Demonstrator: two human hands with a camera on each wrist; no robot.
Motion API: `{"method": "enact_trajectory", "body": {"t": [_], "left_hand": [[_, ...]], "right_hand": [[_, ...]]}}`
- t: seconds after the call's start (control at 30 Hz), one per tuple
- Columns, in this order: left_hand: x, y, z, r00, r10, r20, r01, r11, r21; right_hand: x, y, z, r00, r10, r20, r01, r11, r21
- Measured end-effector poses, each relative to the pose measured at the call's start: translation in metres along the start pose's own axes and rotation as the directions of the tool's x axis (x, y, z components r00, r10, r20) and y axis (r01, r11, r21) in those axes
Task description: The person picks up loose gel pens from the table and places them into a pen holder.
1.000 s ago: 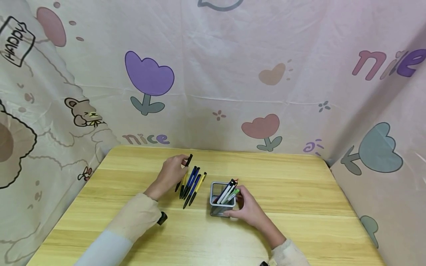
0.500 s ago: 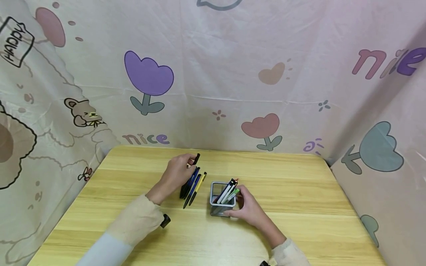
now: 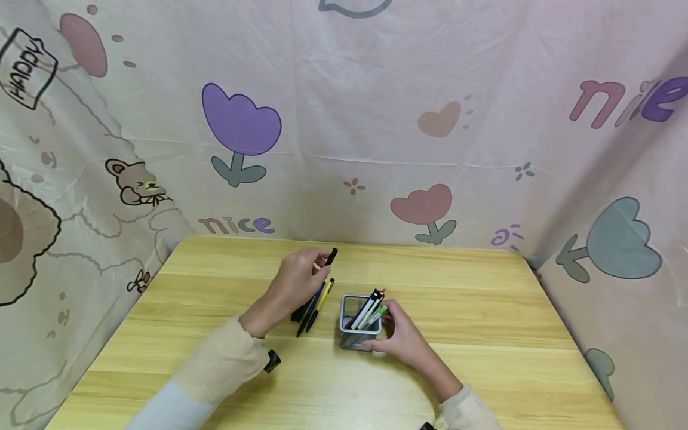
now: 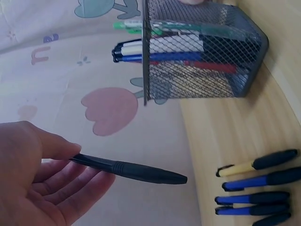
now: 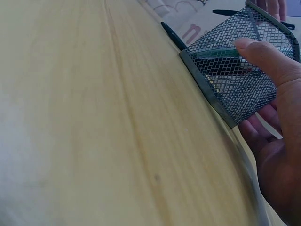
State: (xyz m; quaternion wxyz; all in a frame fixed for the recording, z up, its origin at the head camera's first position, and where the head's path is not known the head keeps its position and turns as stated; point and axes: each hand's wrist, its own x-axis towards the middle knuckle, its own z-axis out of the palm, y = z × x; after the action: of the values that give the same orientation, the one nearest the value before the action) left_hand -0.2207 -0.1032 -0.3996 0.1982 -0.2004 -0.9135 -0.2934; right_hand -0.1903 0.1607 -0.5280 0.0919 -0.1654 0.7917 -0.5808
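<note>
My left hand [image 3: 301, 278] pinches a black pen [image 4: 141, 173] between thumb and fingers, held above the table. Below that hand lie several pens side by side, among them a yellow pen [image 3: 320, 304] and blue pens [image 4: 247, 182] with black grips; the hand hides part of them in the head view. A mesh pen holder [image 3: 360, 341] stands upright to their right. Inside it lean several pens, including white pens [image 3: 365, 310] and a green one [image 3: 378, 315]. Around the holder's right side curls my right hand [image 3: 400, 340], its thumb on the mesh in the right wrist view.
The wooden table [image 3: 484, 316] carries all of this. A printed cloth [image 3: 344, 119] hangs behind it and along both sides. A black wrist device [image 3: 272, 361] sits at my left sleeve.
My left hand has moved right with the black pen, off the left of the row and over the other pens toward the holder. The right hand and the holder have stayed put.
</note>
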Motion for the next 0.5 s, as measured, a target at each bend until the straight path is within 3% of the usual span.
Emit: {"method": "enact_trajectory", "body": {"t": [0.3,0.5], "left_hand": [[-0.001,0.019,-0.005,0.996,0.085,-0.035,-0.087,0.995,-0.046],[-0.003,0.031,-0.006,0.983,0.172,-0.056,-0.177,0.981,-0.085]], "right_hand": [[0.000,0.000,0.000,1.000,-0.003,0.005,0.003,1.000,-0.014],[0.001,0.002,-0.001,1.000,-0.013,0.020,0.012,1.000,0.019]]}}
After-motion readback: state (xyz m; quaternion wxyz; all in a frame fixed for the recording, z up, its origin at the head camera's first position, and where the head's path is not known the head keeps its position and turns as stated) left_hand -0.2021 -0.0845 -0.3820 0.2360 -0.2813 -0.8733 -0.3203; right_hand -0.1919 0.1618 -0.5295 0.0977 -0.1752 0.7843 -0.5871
